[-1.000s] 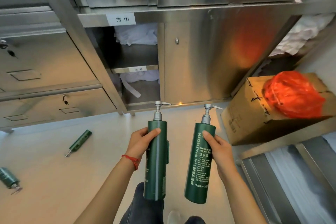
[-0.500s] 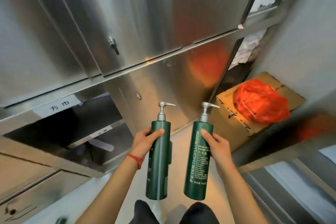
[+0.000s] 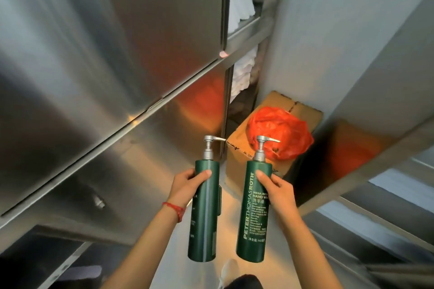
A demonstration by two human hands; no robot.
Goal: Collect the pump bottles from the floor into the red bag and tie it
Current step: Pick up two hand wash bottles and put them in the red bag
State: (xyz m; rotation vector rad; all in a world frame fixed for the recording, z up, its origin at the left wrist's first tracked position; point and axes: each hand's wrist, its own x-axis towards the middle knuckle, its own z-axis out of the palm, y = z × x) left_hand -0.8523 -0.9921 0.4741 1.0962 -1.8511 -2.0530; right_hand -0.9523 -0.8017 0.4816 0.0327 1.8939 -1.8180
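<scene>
I hold two tall green pump bottles upright in front of me. My left hand [image 3: 187, 185] grips the left bottle [image 3: 204, 218] just below its silver pump. My right hand [image 3: 276, 189] grips the right bottle [image 3: 252, 223], whose label reads hand wash. The red bag [image 3: 281, 134] lies crumpled on top of a cardboard box [image 3: 237, 148] just beyond the bottles, in the corner. No bottles on the floor are in view.
Stainless steel cabinet doors [image 3: 117, 65] fill the left and top. An open shelf with white linens [image 3: 242, 7] sits above the box. A steel shelf edge [image 3: 352, 171] runs diagonally at the right. My shoe [image 3: 229, 270] shows on the pale floor below.
The view has swung right and towards the corner. The box with the red bag is now closer, right behind the bottles. The bottles lying on the floor have left the frame. Both grips are unchanged.
</scene>
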